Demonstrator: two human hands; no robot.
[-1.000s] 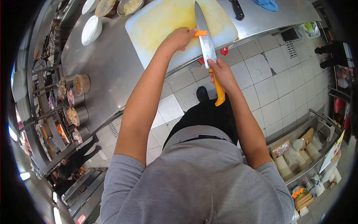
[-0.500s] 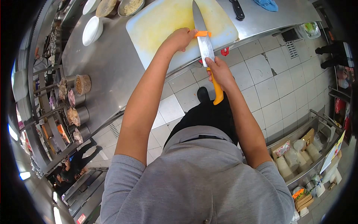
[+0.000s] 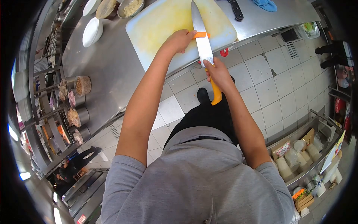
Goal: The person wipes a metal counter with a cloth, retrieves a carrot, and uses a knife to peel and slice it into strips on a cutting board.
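My right hand (image 3: 219,73) is closed round a chef's knife (image 3: 204,48), with the thumb at the base of the blade and the yellow handle running back below it. The long blade reaches over the cutting board (image 3: 149,31), its tip pointing away from me. From the left, my left hand (image 3: 179,40) pinches one end of a flat orange carrot piece (image 3: 200,34). That piece lies across the blade, and its far end shows just past the blade's right edge. Yellow stains cover the white board.
A black-handled knife (image 3: 236,10) and a blue cloth (image 3: 265,4) lie right of the board on the steel counter (image 3: 108,63). White bowls (image 3: 92,32) and a metal bowl of chopped food (image 3: 130,7) stand at the left. Food tubs (image 3: 82,85) line the counter's left edge. Other people (image 3: 71,168) are farther off.
The knife and my right hand have shifted slightly left, and the blade now catches more light. My left hand keeps its pinch on the carrot piece. A person at lower left has moved.
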